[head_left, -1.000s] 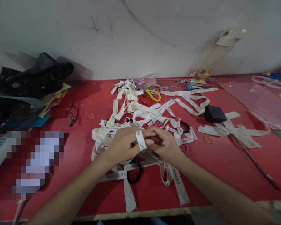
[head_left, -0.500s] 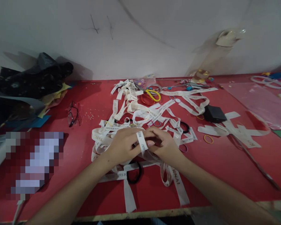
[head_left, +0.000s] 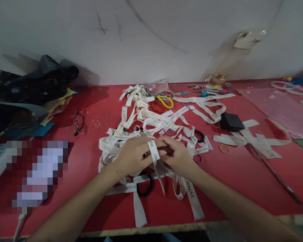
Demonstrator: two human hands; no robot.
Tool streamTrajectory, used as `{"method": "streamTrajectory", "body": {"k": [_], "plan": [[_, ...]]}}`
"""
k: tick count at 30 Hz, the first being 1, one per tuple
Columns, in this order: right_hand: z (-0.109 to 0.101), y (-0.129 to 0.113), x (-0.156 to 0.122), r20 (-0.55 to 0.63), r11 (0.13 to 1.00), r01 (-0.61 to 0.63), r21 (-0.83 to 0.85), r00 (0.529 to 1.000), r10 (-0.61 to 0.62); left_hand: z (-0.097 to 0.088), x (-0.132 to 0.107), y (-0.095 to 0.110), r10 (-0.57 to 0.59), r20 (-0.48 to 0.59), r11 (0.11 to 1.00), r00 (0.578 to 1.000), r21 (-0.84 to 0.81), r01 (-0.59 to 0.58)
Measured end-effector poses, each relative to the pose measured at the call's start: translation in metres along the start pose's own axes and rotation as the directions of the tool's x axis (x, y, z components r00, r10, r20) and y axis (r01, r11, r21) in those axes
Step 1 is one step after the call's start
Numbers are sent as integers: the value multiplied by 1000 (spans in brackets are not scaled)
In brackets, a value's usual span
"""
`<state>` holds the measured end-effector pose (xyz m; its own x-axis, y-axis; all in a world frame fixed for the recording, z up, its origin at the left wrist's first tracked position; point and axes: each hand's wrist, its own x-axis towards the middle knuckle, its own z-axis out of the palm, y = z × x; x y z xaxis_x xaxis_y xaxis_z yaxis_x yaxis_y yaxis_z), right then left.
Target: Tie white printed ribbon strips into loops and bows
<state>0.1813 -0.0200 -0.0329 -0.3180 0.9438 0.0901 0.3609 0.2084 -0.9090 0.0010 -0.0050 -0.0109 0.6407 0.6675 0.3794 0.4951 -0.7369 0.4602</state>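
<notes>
While printed ribbon [head_left: 153, 152] drapes over curled left hand [head_left: 134, 153], right hand [head_left: 180, 154] adjoins; grips unclear.

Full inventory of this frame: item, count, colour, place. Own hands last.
table: one, red, below the wall
wall: one, greyish white, back
wall fixture: one, whitish, upper right
printed ribbons: many, whitish, mid-table
yellow loop: one, yellow, behind hands
box: one, black, right
stick: one, brownish, front right
sheet: one, pink, far right
glasses: one, dark, left
pixelated object: one, mostly lilac, front left
bundle: one, black, back left
small items: uncounted, mixed, scattered
left hand: one, bare, centre, ribbon across fingers
right hand: one, bare, centre
</notes>
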Motion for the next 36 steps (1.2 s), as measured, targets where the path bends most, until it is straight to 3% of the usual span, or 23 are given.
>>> {"method": "streamTrajectory", "body": {"k": [9,36], "plan": [[-1,0,-2,21,996,-7,89,1000,5,-1,0,2,8,-12,1000,1000,25,-8],[0,-3,-1,-4,1000,-10,-15,1000,10,0,2,1,-24,46,999,999,24,23]]}}
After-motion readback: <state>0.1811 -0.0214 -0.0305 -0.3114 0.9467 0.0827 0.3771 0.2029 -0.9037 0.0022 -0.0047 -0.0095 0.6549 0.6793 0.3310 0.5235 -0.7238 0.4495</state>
